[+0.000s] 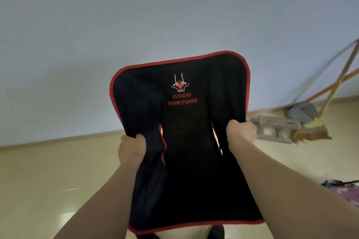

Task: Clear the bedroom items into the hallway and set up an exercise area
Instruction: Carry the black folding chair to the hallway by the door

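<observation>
A black chair with red edges is held up in front of the person, above the tan floor. Its long way runs up and down, top toward the gray wall. The left hand grips the left side of the cloth. The right hand grips the right side. Both sets of fingers are curled tight on the chair, about level with each other, so neither hand is nearer. Brooms lean by the wall on the right. I think the chair is being carried out.

Matt cloth chair, glossy floor
</observation>
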Demonstrator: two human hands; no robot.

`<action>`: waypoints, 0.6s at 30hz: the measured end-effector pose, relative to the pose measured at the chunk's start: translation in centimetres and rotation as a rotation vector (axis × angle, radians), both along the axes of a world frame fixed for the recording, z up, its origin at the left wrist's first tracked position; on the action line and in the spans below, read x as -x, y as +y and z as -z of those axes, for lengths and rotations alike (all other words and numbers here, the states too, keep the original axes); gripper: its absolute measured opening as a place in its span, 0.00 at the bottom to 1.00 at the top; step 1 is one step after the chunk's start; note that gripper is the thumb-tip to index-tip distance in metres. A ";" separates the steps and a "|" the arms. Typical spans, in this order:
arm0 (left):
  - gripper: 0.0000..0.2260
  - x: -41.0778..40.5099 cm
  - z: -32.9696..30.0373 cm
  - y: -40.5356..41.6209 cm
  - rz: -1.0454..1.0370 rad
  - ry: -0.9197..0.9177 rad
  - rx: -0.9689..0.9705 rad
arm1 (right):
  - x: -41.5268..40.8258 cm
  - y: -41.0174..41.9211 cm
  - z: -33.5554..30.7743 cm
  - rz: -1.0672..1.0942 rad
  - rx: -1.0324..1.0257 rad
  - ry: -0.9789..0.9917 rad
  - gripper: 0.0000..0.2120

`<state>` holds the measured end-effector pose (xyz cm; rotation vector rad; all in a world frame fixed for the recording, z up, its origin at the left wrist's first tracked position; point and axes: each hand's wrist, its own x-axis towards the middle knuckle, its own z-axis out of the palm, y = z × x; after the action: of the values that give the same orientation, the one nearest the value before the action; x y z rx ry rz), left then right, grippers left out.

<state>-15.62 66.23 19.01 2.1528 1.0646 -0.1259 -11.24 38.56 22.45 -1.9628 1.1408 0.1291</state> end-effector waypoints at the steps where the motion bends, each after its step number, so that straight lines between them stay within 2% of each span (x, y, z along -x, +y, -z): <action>1: 0.22 0.7 0.0 2.6 -0.053 -0.001 -0.009 | -0.7 2.9 0.3 -0.050 -0.002 0.004 0.29; 7: 0.21 5.8 -1.0 19.8 -0.322 -0.045 -0.066 | -2.6 22.5 -1.4 -0.383 -0.009 0.013 0.23; 16: 0.22 13.9 -4.6 45.9 -0.713 -0.201 -0.236 | -3.5 54.5 -3.9 -0.684 -0.011 -0.031 0.20; 18: 0.22 14.8 -5.2 49.1 -0.761 -0.228 -0.256 | -3.5 58.8 -4.5 -0.717 -0.004 -0.017 0.18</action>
<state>-30.40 115.33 24.24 1.7638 1.7414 0.6197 -7.75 97.38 27.00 -2.2783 0.3777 0.4851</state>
